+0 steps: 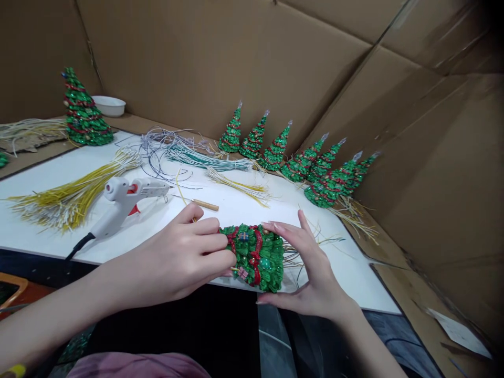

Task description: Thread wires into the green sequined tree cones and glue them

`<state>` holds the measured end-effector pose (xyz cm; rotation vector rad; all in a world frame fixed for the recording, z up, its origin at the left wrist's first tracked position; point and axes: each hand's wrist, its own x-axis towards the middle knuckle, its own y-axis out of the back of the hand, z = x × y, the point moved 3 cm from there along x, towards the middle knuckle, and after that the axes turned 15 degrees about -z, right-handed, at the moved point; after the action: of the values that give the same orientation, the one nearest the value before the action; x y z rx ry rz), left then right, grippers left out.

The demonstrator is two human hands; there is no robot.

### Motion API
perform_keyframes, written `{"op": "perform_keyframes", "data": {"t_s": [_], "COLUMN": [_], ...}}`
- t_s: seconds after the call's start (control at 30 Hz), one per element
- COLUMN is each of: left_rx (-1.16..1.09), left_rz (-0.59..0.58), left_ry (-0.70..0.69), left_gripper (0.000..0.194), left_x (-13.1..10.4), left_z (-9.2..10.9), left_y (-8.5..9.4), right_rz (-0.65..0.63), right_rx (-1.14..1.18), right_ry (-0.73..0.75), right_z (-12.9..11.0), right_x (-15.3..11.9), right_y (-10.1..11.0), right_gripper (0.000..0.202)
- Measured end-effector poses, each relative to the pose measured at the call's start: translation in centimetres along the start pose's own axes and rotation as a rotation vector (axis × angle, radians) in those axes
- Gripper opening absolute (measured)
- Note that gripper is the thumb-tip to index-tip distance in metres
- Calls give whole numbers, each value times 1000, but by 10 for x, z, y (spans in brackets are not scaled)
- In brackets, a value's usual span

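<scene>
A small green Christmas tree ornament [255, 256] with red garland lies on its side at the near edge of the white board [236, 207]. My left hand [185, 254] grips its narrow end, fingers closed around it. My right hand [311, 268] cups the wide base end, fingers spread and touching it. Thin yellow and dark wires [303, 247] stick out of the base, behind my right hand.
A white glue gun [126, 197] lies left of my hands, a wooden stick [205, 203] beside it. Bundles of yellow wires [66, 197] and green wires [205, 159] lie on the board. Several finished trees [303, 163] line the cardboard wall; a larger tree [82, 113] and white bowl [109, 105] stand far left.
</scene>
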<state>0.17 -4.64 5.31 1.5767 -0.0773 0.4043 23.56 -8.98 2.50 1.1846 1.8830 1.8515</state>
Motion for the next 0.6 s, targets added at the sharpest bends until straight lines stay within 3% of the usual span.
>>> {"op": "perform_keyframes", "data": {"t_s": [0.6], "left_rx": [-41], "left_rz": [23], "left_ry": [-12], "left_gripper": [24], "left_x": [-7], "left_z": [5], "left_y": [1], "right_rz": [43], "right_rx": [-62], "right_ry": [66], "right_z": [-9], "right_x": [-4], "right_y": [0], "right_gripper": [109]}}
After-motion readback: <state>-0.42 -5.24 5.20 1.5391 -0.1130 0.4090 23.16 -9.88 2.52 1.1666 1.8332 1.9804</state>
